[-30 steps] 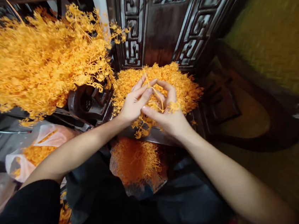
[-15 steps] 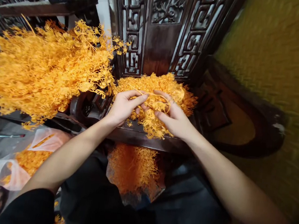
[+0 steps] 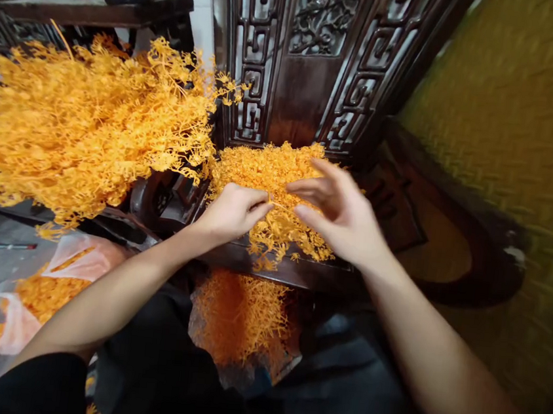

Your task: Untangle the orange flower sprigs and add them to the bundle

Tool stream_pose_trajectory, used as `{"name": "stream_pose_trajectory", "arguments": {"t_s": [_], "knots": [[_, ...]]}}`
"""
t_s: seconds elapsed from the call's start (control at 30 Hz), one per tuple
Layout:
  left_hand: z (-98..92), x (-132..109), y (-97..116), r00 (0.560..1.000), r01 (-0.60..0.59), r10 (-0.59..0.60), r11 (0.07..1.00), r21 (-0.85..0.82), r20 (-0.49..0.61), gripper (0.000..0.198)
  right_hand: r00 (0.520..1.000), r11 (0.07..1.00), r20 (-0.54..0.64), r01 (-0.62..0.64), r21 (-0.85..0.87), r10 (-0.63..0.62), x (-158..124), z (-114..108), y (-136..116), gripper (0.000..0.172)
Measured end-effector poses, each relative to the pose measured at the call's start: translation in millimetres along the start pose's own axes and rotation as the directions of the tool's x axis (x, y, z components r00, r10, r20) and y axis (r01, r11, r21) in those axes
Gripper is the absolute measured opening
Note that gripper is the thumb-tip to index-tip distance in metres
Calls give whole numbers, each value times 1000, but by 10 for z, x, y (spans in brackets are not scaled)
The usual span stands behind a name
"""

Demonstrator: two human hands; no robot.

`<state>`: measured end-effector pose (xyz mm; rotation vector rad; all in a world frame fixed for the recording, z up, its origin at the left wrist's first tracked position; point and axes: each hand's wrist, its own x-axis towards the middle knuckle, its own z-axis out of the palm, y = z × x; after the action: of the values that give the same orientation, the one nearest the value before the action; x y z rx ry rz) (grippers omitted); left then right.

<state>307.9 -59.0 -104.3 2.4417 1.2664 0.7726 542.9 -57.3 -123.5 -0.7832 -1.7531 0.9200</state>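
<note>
A heap of orange artificial flower sprigs (image 3: 261, 166) lies on the seat of a dark carved wooden chair (image 3: 300, 104). My left hand (image 3: 234, 212) is closed at the near left of the heap, its thumb and forefinger pinching a thin orange stem (image 3: 279, 205) whose end points right. Some sprigs hang over the seat's front edge below it. Just to the right, my right hand (image 3: 342, 211) hovers over the heap with its fingers apart and nothing visible in them.
A large bunch of orange sprigs (image 3: 87, 128) fills the left side. A plastic bag (image 3: 7, 320) with orange pieces lies lower left. Another orange bunch (image 3: 240, 315) in clear wrapping sits between my legs. A curved wooden armrest (image 3: 479, 254) stands at right beside a yellow woven surface (image 3: 506, 93).
My right hand has let go of the looped stem and drawn right, its fingers opening. My left hand has lowered slightly and closed more tightly. The view has shifted slightly.
</note>
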Motion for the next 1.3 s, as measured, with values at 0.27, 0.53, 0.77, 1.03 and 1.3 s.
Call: {"name": "stream_pose_trajectory", "arguments": {"t_s": [0.27,0.53,0.77,1.03,1.3], "knots": [[33,-7,60,992,124,-120,925,-358,33,19,945,984,321,-118,131,70,81,479,184,75],[-59,-23,23,990,-65,44,984,-165,-130,20,946,981,283,-181,64,156,62,424,35,50],[76,-83,14,959,34,-44,999,-42,-279,26,789,903,453,-418,-97,414,12,432,0,8],[152,115,-200,936,202,-212,977,-66,-282,27,792,853,324,-507,-125,518,21,395,113,27],[22,68,-150,962,270,-265,959,82,-70,48,722,732,230,-679,54,652,-45,260,224,18]]}}
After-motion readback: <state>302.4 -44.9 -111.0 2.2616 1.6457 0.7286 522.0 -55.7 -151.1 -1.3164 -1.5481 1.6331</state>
